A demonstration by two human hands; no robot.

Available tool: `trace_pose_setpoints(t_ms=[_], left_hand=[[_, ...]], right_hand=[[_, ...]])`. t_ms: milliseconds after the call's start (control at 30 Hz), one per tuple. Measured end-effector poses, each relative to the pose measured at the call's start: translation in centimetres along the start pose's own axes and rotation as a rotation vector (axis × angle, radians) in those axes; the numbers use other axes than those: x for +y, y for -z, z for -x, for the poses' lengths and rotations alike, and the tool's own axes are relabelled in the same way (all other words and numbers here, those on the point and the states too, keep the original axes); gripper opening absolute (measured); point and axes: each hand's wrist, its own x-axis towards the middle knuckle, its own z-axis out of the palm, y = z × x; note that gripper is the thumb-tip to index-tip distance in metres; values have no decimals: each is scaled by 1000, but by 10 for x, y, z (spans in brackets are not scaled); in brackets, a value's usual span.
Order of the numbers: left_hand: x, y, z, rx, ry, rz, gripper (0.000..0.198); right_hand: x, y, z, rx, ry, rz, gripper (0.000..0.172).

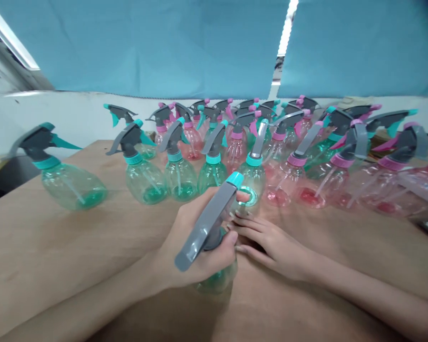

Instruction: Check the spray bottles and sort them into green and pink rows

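My left hand [196, 237] is wrapped round the neck of a green spray bottle [219, 280] with a grey head and a teal nozzle. The nozzle points away from me, and the fingers hide part of the neck and trigger. Beside it, my right hand [267, 237] is low over the wooden table with its fingers stretched out towards the bottle. Whether its fingertips touch the bottle or the left hand, I cannot tell. Just beyond the hands stands another green spray bottle [254, 180] with a teal collar.
Several green and pink spray bottles stand in rows across the wooden table [128, 251]. One green bottle [71, 185] is apart at the left, and pink bottles [281, 185] stand at the right. A blue sheet [164, 47] covers the wall behind.
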Motion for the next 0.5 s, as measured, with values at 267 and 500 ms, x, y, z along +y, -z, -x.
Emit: trace_pose_setpoints(t_ms=[267,500], left_hand=[[0,0,-1,-22,67,-52,47],[-7,2,-2,-35,54,-172,53]], right_hand=[[9,11,19,-49,-104,11,47],[13,16,25,-63,-135,-19,48]])
